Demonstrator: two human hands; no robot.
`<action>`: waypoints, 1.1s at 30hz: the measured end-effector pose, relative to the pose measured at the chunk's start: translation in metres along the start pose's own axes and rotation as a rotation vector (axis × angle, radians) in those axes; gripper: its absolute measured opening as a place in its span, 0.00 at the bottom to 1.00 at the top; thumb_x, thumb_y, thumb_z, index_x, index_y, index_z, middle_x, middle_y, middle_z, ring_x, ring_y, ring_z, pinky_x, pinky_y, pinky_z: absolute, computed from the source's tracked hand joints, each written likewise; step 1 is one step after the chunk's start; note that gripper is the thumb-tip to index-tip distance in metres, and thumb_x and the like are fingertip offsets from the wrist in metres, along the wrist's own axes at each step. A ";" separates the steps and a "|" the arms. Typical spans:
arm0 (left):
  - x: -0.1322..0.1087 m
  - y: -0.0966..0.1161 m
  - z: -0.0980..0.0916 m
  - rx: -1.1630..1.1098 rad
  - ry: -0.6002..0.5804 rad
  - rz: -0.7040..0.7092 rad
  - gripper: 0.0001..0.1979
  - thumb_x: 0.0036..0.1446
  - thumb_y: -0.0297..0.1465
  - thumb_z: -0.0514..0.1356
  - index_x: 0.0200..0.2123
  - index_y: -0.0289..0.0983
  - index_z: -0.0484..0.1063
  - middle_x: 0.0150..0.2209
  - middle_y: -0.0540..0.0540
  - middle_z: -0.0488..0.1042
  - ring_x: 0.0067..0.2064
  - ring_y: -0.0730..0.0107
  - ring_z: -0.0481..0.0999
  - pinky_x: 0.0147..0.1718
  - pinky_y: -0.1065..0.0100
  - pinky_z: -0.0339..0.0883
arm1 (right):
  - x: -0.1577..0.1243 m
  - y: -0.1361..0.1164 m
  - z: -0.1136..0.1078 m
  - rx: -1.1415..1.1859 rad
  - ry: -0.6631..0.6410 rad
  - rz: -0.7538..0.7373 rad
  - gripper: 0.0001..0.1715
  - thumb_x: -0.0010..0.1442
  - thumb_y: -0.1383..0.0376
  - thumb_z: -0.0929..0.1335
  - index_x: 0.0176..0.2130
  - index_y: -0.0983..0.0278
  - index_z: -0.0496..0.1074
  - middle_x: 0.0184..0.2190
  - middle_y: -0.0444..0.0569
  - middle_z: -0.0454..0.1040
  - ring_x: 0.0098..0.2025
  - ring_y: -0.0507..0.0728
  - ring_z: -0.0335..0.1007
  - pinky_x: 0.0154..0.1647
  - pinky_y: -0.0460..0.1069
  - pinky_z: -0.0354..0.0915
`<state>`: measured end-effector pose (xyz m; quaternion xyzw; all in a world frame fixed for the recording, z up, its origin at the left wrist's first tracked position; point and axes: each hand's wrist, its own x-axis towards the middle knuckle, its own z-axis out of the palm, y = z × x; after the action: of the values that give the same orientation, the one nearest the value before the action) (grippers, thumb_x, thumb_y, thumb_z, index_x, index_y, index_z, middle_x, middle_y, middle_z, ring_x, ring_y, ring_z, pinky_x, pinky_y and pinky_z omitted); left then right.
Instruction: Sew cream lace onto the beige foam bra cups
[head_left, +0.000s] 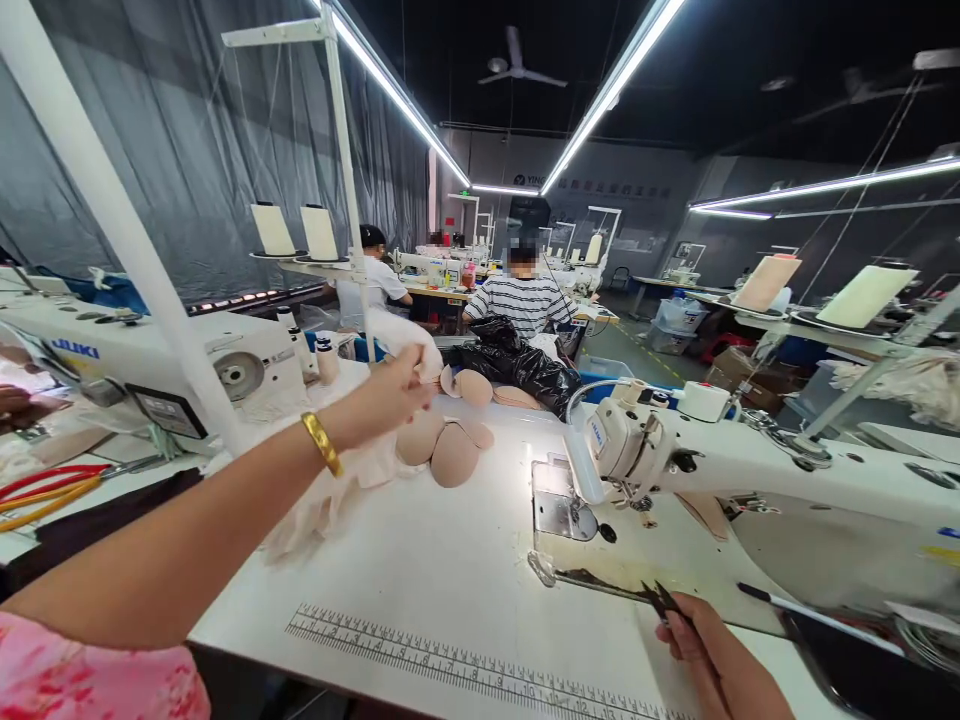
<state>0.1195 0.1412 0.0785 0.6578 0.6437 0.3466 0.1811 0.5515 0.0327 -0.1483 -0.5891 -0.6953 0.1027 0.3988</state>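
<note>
My left hand (390,395), reaching far across the table, is closed on a white piece of cloth (409,338). Just below and beyond it lie several beige moulded bra cups (455,455). Pale, thin fabric (319,520) is spread under my forearm. At the lower right, my right hand (709,650) grips a pair of black thread snips (664,600), whose pointed tips are apart. These tips are near the front of the sewing machine (622,450), whose lamp lights the needle plate (562,510).
A printed ruler (465,670) runs along the table's front edge. Black plastic bags (517,365) lie behind the cups. A pen (817,615) and a dark phone-like slab (855,670) are at right. Another machine (150,350) stands left behind a white pole. Two people sit ahead.
</note>
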 end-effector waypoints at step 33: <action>-0.088 -0.032 0.120 -0.374 -0.895 -0.082 0.51 0.51 0.33 0.63 0.76 0.42 0.46 0.61 0.36 0.72 0.61 0.48 0.73 0.55 0.54 0.68 | 0.012 -0.141 0.053 -0.328 0.037 -0.489 0.14 0.77 0.68 0.61 0.37 0.59 0.66 0.25 0.42 0.72 0.25 0.56 0.66 0.30 0.52 0.52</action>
<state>0.1850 0.0835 -0.0463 0.6725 0.4548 0.1320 0.5687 0.4114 0.0208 -0.0916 -0.4626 -0.8165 -0.1210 0.3237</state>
